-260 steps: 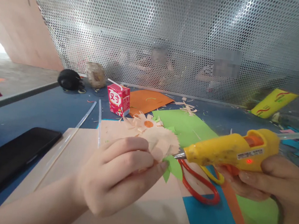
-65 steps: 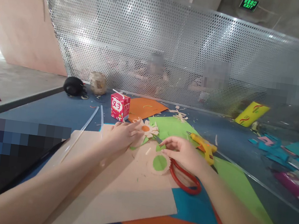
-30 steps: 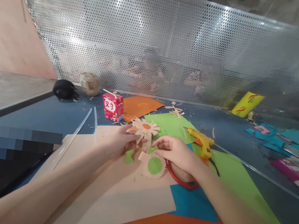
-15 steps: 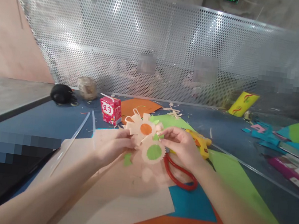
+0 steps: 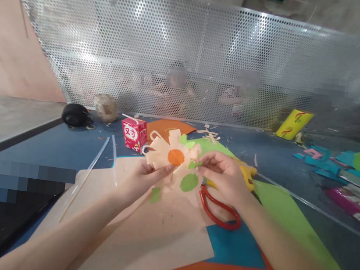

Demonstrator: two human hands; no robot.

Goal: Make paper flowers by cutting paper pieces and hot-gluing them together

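— holding the paper flower up off the table between us, aren't we? our left hand has its fingers pinched together on the lower edge of the pale petals, orange centre facing us.

— yes, and our right hand is closed on a small green leaf, thumb and forefinger clamped on it, right at the flower's right side. whether the leaf touches the petals we cannot tell.

— a second piece hangs just below the flower, a pale scalloped round with a green disc in its middle.

— and a loose green scrap lies on the beige paper sheet under our left hand.

— red scissors lie under our right wrist, the yellow glue gun just behind that hand.

— further back we see the red drink carton beside an orange sheet, and a green sheet running off to the right.

— a perforated metal screen stands along the far edge of the blue table, with other people seated behind it.
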